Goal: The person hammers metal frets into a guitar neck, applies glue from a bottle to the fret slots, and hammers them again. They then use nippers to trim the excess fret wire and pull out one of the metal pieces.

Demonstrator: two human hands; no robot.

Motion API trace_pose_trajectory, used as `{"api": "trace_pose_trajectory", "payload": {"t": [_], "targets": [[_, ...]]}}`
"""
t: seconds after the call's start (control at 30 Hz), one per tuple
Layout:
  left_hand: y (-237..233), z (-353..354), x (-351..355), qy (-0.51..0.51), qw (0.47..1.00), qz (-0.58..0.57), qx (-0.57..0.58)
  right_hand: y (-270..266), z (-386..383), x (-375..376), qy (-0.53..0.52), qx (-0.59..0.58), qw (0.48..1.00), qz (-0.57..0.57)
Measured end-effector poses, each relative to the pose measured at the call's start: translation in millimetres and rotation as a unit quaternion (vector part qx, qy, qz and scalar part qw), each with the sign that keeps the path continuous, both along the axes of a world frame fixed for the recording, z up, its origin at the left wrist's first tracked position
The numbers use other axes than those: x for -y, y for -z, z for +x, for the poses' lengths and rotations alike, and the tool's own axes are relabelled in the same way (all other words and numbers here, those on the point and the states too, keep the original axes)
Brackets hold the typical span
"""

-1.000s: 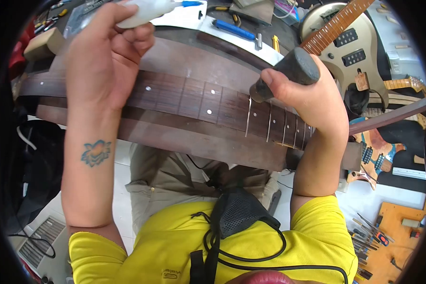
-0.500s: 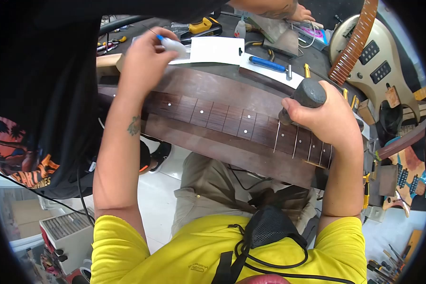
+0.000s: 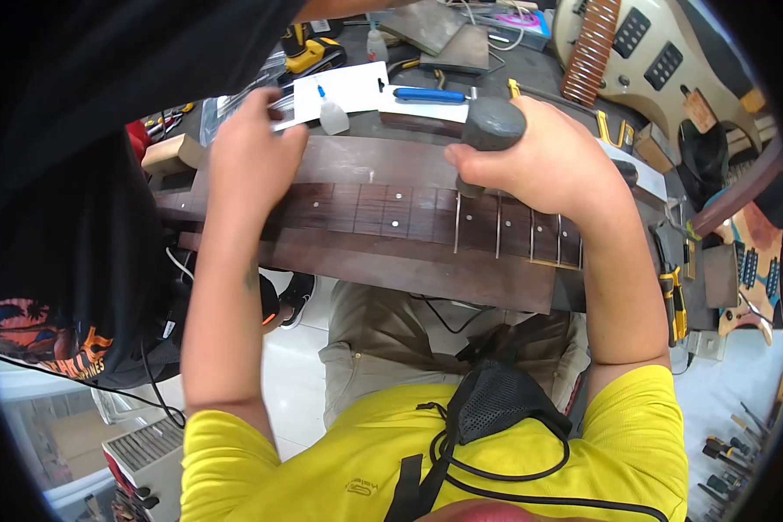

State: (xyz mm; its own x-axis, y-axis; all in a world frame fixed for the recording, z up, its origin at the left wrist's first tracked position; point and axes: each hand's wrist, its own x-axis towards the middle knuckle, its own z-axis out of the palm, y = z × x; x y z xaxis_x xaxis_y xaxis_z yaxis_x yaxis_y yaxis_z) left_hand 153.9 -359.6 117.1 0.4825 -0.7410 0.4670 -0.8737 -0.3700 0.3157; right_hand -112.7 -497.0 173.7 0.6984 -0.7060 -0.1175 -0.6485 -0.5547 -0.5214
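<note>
My right hand is closed around a dark mallet with a thick cylindrical head. Its lower end is just over the fretboard, beside the silvery frets at the right end; the handle is hidden. Dark wood with pale dots makes up the fretboard, and its left part shows slots without wire. My left hand, slightly blurred, is over the board's far side with thumb and fingers apart, close to some thin fret wires. Right of it, a small white glue bottle with a blue tip lies partly on a white card.
A blue-handled tool lies behind the board. Farther back are a yellow power tool and metal plates. A cream guitar body stands at right, pliers below it. Another person in black is close at left.
My left hand has let go of the glue bottle, which now lies by the card, and has moved left toward the wires. The view has shifted; my right hand still holds the mallet.
</note>
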Motion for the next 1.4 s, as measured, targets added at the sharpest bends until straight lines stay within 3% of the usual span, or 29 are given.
{"api": "trace_pose_trajectory", "payload": {"t": [0.03, 0.07, 0.13, 0.2, 0.27, 0.33, 0.37, 0.4, 0.5, 0.53, 0.63, 0.73, 0.8, 0.9, 1.13, 1.3, 1.4], "targets": [[-4.0, -14.6, -16.0, -0.023, 0.998, -0.019, 0.061, 0.1, 0.5, 0.7, 0.0, -0.019, 1.0, -0.016], [-11.2, -36.3, -24.0, -0.032, 0.998, -0.048, 0.022, -0.5, -0.5, -0.8, 0.006, -0.017, 1.0, -0.015], [-21.5, -72.4, -25.1, 0.074, 0.982, -0.119, -0.124, -2.3, -1.7, -3.9, -0.017, -0.007, 0.997, -0.077], [-26.4, -99.8, 0.2, 0.284, 0.877, -0.207, -0.329, -4.0, -0.3, -3.5, -0.015, -0.017, 0.998, -0.057], [-25.6, -120.3, 44.2, 0.401, 0.778, -0.252, -0.414, -2.3, 1.3, -0.2, -0.019, -0.027, 0.999, -0.04], [-16.1, -121.7, 70.0, 0.436, 0.791, -0.193, -0.382, 12.0, -4.3, 8.2, -0.079, 0.016, 0.988, -0.135], [-14.2, -123.8, 76.4, 0.472, 0.799, -0.13, -0.348, 19.1, -4.2, 3.3, -0.047, 0.09, 0.981, -0.166], [-10.5, -124.9, 79.1, 0.476, 0.798, -0.123, -0.347, 20.3, -6.8, 4.5, -0.041, 0.093, 0.981, -0.163], [1.2, -127.1, 79.2, 0.484, 0.71, -0.165, -0.483, 5.6, -7.6, 3.8, -0.083, 0.008, 0.989, -0.122], [1.6, -127.2, 80.6, 0.488, 0.683, -0.162, -0.519, 9.7, -8.3, 2.0, -0.092, 0.053, 0.985, -0.138], [5.1, -125.0, 82.3, 0.504, 0.684, -0.171, -0.499, 15.0, -4.7, -2.7, -0.063, 0.079, 0.984, -0.146], [0.8, -124.5, 76.4, 0.484, 0.668, -0.138, -0.549, 8.5, -1.0, -2.5, -0.061, 0.029, 0.992, -0.111], [-7.7, -119.2, 70.9, 0.479, 0.686, -0.082, -0.542, 11.4, -0.8, 0.2, -0.08, 0.036, 0.99, -0.11], [4.0, -121.2, 76.9, 0.483, 0.666, -0.111, -0.558, 23.3, -1.8, 2.6, -0.093, 0.102, 0.979, -0.151], [3.2, -118.5, 73.1, 0.484, 0.646, -0.109, -0.58, 20.6, 3.7, -1.8, -0.069, 0.105, 0.986, -0.108], [11.2, -117.8, 77.2, 0.542, 0.597, -0.141, -0.574, 21.6, 0.6, -3.1, -0.064, 0.118, 0.983, -0.128], [7.3, -126.1, 75.4, 0.489, 0.609, -0.147, -0.607, 29.1, -5.2, 8.0, -0.12, 0.151, 0.973, -0.127]]}}
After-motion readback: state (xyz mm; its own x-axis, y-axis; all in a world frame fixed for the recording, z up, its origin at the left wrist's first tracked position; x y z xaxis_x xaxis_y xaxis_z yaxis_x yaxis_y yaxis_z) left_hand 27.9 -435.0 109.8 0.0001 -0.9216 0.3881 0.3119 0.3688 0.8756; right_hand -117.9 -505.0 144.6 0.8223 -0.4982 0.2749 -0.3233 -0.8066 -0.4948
